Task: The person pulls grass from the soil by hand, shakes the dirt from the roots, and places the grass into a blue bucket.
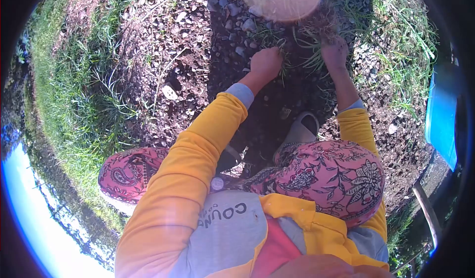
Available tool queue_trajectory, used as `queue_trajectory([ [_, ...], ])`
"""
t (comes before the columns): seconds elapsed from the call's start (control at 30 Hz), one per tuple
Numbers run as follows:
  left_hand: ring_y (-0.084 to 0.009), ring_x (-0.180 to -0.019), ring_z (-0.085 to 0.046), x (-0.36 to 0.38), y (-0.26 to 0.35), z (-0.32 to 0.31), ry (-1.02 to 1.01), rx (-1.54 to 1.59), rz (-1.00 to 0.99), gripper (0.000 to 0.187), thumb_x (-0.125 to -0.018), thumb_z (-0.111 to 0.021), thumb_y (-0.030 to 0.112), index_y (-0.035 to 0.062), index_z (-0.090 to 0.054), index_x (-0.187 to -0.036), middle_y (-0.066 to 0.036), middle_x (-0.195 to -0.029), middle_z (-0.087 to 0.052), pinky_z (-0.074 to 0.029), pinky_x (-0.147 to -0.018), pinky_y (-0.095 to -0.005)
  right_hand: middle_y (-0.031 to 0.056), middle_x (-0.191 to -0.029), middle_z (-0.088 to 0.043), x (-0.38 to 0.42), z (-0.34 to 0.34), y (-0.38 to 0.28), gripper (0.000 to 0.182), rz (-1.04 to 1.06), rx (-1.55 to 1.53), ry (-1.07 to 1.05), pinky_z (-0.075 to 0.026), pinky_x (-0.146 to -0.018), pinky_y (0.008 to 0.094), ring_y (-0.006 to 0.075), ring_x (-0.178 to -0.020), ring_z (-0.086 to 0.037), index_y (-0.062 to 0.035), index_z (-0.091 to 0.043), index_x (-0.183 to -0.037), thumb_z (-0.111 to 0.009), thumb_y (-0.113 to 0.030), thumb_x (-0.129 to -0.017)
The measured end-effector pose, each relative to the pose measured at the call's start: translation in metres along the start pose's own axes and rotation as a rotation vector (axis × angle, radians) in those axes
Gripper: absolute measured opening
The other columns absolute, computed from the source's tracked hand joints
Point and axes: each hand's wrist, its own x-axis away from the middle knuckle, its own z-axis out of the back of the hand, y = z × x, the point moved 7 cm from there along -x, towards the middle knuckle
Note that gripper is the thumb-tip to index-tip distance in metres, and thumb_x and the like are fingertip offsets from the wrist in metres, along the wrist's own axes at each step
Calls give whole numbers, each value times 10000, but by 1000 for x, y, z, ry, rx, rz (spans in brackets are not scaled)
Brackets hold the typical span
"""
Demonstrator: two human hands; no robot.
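Note:
My left hand (266, 62) is closed on a few thin green grass blades (284, 65), low over shaded, stony soil (237, 45). To its right, my right hand (334, 52) is closed around a tuft of grass (316, 43), with brownish, root-like strands above the fingers. The fingertips of both hands are mostly hidden. A gap of dark soil separates the two hands. Both arms wear yellow sleeves with light cuffs.
Green grass (94, 75) covers the left side, and more (405, 55) grows at the right. A shoe (302, 129) and patterned knees (331, 179) are below the hands. A blue object (442, 114) and a stick (426, 211) lie at the right edge.

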Motion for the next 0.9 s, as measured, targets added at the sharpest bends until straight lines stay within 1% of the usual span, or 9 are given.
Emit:
queue_trajectory([
  [0.1,-352,-716,-588,0,6,-3,22,9,-12,249,-811,-460,252,36,-579,-779,-176,-738,-604,-462,-651,-454,179,-752,-603,43,-100,29,177,26,36,-692,-471,-691,429,343,-746,-592,-44,-599,-800,-505,-168,-717],
  [0.33,-369,-716,-569,-8,7,-2,68,63,2,267,-828,-455,275,38,-574,-795,-188,-746,-595,-444,-643,-465,180,-754,-599,-1,-37,51,145,-190,38,-274,-476,-652,417,340,-748,-591,-19,-573,-748,-471,-119,-719],
  [0.43,-339,-754,-588,-14,19,-2,59,43,-36,254,-816,-463,263,43,-586,-783,-175,-780,-606,-456,-674,-449,181,-754,-596,39,-90,39,141,73,51,-643,-471,-640,423,337,-735,-589,-18,-567,-737,-461,-110,-731],
  [0.53,-357,-707,-573,-21,28,2,143,17,-150,251,-805,-480,258,30,-573,-758,-173,-723,-595,-446,-638,-459,180,-763,-595,27,-80,45,138,58,-9,-539,-472,-644,423,334,-739,-591,-26,-568,-733,-450,-98,-735],
  [0.63,-349,-715,-581,-33,32,11,27,42,-15,263,-797,-482,261,35,-594,-724,-163,-718,-602,-454,-643,-452,169,-796,-601,15,-74,70,141,-58,29,-338,-473,-646,434,356,-736,-586,-26,-565,-739,-475,-131,-717],
  [0.7,-341,-731,-591,-36,26,18,127,102,76,360,-767,-524,382,33,-604,-719,-160,-725,-611,-461,-661,-440,188,-843,-606,-5,-37,39,369,-269,31,-609,-478,-676,427,357,-778,-595,-24,-584,-808,-488,-380,-811],
  [0.73,-335,-752,-597,-32,27,25,91,180,89,398,-739,-549,425,34,-620,-746,-160,-728,-613,-466,-688,-428,187,-844,-613,8,-59,48,509,-182,133,-666,-476,-684,437,358,-792,-598,-28,-592,-812,-475,-524,-793],
  [0.8,-334,-781,-600,-36,25,18,72,243,67,350,-719,-569,364,33,-642,-805,-168,-777,-620,-469,-724,-414,198,-828,-616,25,-78,48,585,-82,232,-827,-474,-691,451,365,-812,-597,-29,-592,-829,-482,-598,-749],
  [0.9,-308,-773,-610,-45,15,-7,-28,154,224,215,-709,-528,203,49,-648,-800,-173,-806,-621,-483,-696,-411,210,-909,-603,38,-97,63,551,-107,317,-864,-467,-721,469,366,-874,-582,-38,-583,-926,-467,-556,-780],
])
